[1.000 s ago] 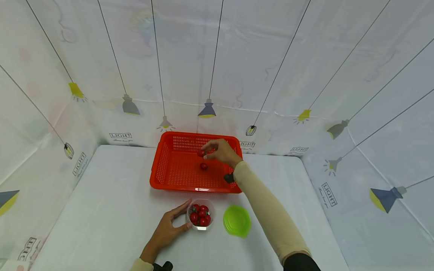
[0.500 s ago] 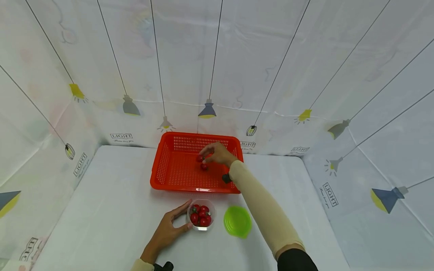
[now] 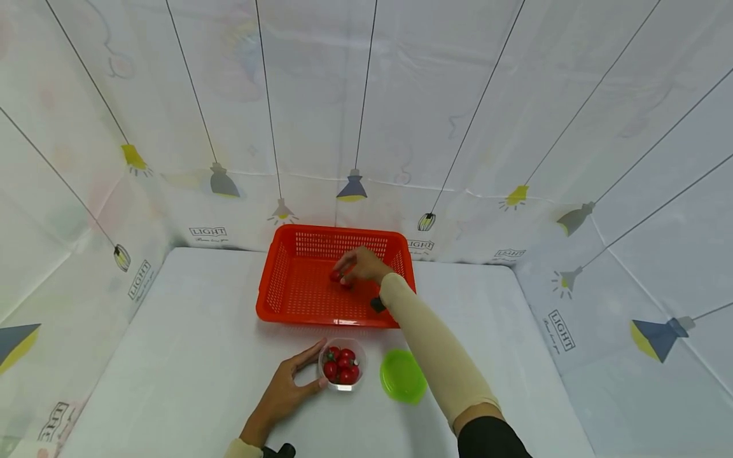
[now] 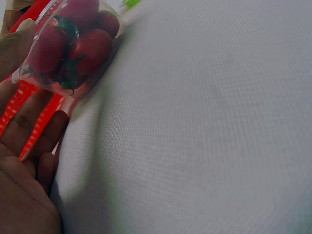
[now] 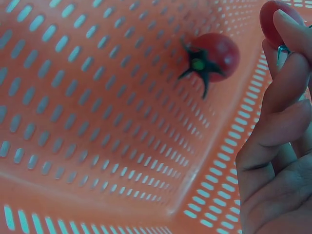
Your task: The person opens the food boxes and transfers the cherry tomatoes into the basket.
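Note:
My left hand [image 3: 287,389] holds a small clear plastic container [image 3: 362,356] at its left side, thumb at the near side and fingers at the far side. Several red cherry tomatoes [image 4: 90,51] with green stems fill the container. Over the red perforated basket [image 3: 275,315], my right hand [image 3: 364,264] pinches a cherry tomato [image 5: 274,20] between thumb and fingers. Another cherry tomato [image 5: 222,56], its green calyx showing, lies on the basket floor just below that hand. In the head view the fingers partly cover it.
A bright green lid [image 3: 403,376] lies on the white table [image 3: 189,356], right of the container and under the right forearm's edge. The basket stands at the back of the table, against the lamp-printed wall covering [image 3: 309,127].
My right hand has come lower and slightly nearer in the basket, bringing its cherry tomato close to the one lying there. The left hand keeps its hold on the container.

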Motion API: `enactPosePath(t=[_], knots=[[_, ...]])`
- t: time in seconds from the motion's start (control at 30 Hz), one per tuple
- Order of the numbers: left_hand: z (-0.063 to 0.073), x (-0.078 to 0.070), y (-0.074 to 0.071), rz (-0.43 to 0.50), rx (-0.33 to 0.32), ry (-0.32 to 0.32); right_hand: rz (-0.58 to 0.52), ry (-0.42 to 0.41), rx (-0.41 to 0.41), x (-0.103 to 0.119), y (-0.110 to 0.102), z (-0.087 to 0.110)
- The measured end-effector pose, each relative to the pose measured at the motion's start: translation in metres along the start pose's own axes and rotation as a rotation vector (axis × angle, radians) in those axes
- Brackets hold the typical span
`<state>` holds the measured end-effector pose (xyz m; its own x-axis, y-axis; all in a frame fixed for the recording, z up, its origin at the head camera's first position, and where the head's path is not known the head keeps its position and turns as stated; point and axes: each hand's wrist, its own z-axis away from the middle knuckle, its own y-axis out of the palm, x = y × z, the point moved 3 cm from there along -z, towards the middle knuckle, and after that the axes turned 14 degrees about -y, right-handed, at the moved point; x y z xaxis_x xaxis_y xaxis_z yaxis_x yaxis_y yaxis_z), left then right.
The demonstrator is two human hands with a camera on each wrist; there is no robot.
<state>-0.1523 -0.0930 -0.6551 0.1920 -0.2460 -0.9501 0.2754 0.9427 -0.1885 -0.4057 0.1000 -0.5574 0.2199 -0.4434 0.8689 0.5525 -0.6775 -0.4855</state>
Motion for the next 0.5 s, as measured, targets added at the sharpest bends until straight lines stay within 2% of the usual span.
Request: enactPosePath(t=[0.17,0.33,0.5], knots=[[0.0,0.001,0.001,-0.008,0.0,0.005,0.016,0.047,0.01,-0.007,0.003,-0.004],[0.0,-0.001,-0.001,-0.015,-0.003,0.014,0.04,0.013,0.039,-0.009,0.005,-0.009],[0.001,-0.003,-0.001,0.0,0.007,-0.002,0.094,0.017,0.058,-0.016,0.01,-0.016]])
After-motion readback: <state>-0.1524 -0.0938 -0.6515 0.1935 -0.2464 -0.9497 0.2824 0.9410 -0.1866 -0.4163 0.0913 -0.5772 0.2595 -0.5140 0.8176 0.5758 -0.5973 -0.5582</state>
